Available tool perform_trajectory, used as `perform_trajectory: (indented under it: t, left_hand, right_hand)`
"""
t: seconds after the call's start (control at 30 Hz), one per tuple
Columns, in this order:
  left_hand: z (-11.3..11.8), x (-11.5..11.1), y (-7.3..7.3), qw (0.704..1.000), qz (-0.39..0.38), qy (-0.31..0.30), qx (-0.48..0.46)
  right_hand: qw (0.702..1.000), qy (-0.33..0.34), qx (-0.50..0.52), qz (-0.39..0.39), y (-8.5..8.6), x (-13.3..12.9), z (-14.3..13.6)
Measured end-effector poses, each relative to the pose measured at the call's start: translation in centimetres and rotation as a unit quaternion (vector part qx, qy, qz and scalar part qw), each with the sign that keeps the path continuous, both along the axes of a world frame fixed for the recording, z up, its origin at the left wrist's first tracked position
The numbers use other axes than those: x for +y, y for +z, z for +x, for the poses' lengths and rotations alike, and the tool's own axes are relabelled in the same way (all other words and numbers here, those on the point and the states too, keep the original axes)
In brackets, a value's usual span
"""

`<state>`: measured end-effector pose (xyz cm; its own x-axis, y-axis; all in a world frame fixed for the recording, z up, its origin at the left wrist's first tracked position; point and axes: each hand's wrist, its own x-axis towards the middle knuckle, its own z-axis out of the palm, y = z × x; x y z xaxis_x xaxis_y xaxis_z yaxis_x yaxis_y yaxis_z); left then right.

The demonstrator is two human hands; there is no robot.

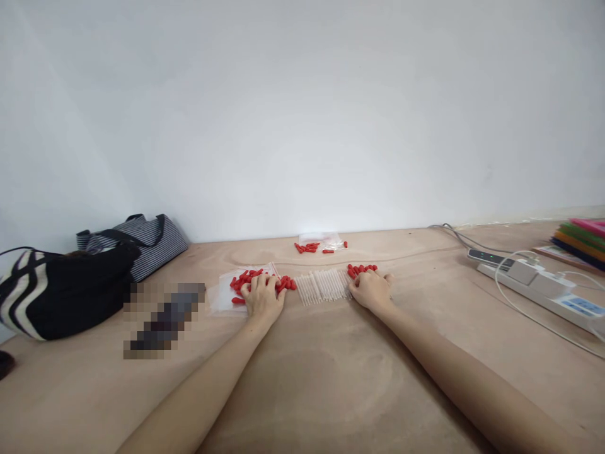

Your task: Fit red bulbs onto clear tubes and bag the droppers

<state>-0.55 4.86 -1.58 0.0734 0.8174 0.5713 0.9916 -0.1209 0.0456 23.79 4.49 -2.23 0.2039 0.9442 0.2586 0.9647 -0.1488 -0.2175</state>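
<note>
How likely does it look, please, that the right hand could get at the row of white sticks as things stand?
Probably yes: the right hand is at one end of the row of white sticks, whose middle lies uncovered on the table; the nearby red pieces leave that part free.

The wooden table (302, 378) carries white sticks (331, 285), red pieces (362, 269) and a power strip (574, 304).

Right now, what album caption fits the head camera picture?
Left hand over small rounded red pieces, right hand beside more, thin white sticks lined up between.
</note>
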Motion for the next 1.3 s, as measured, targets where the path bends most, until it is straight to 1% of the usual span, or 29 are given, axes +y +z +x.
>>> perform_trajectory:
  t: [0.1, 0.27, 0.37, 0.43, 0.5, 0.53, 0.63, 0.7, 0.73, 0.8, 0.87, 0.93, 1.0, 1.13, 1.3]
  left_hand:
    - [-0.1, 0.0, -0.1, 1.000, -0.008, -0.015, 0.007]
    - [-0.2, 0.2, -0.1, 0.999, -0.030, -0.026, -0.016]
    - [-0.2, 0.3, 0.0, 0.999, -0.040, -0.020, -0.029]
    - [-0.2, 0.2, 0.1, 0.998, -0.045, -0.017, -0.039]
    - [-0.3, 0.0, 0.2, 0.998, -0.039, -0.017, -0.048]
    - [-0.4, -0.2, 0.2, 0.998, -0.034, -0.020, -0.051]
    - [-0.7, -1.4, 0.3, 0.996, -0.019, -0.057, -0.058]
    - [-0.7, -2.6, 0.3, 0.992, -0.026, -0.108, -0.061]
    - [-0.7, -3.2, 0.3, 0.987, -0.038, -0.141, -0.060]
    - [-0.5, -4.4, 0.3, 0.973, -0.071, -0.211, -0.057]
    - [-0.2, -5.4, 0.3, 0.960, -0.101, -0.256, -0.058]
    - [0.1, -5.9, 0.3, 0.951, -0.126, -0.274, -0.063]
    - [0.3, -5.9, 0.2, 0.947, -0.145, -0.277, -0.073]
    - [0.5, -5.4, -0.1, 0.941, -0.164, -0.278, -0.102]
    - [0.9, -4.9, -0.4, 0.944, -0.168, -0.261, -0.112]
  right_hand:
    - [1.000, -0.012, 0.005, -0.020, 0.2, 0.4, -0.2]
    - [0.999, -0.022, 0.023, -0.034, 0.3, 0.6, -0.3]
    - [0.999, -0.017, 0.038, -0.021, 0.4, 0.4, -0.3]
    - [0.998, -0.006, 0.058, 0.008, 0.5, 0.0, -0.2]
    - [0.995, 0.034, 0.077, 0.050, 0.5, -0.8, -0.1]
    - [0.992, 0.070, 0.083, 0.071, 0.5, -1.3, 0.0]
    - [0.968, 0.215, 0.086, 0.096, 0.2, -3.2, 0.5]
    - [0.949, 0.290, 0.086, 0.085, -0.2, -4.5, 1.0]
    - [0.943, 0.313, 0.087, 0.077, -0.4, -5.0, 1.2]
    - [0.935, 0.339, 0.088, 0.063, -0.8, -5.7, 1.7]
    - [0.932, 0.347, 0.093, 0.051, -1.1, -5.9, 2.0]
    - [0.932, 0.345, 0.102, 0.038, -1.1, -5.9, 2.1]
    - [0.934, 0.339, 0.113, 0.026, -1.0, -5.7, 2.2]
    - [0.930, 0.343, 0.132, 0.018, -1.0, -5.6, 1.7]
    - [0.929, 0.342, 0.132, 0.040, -1.6, -5.6, 0.6]
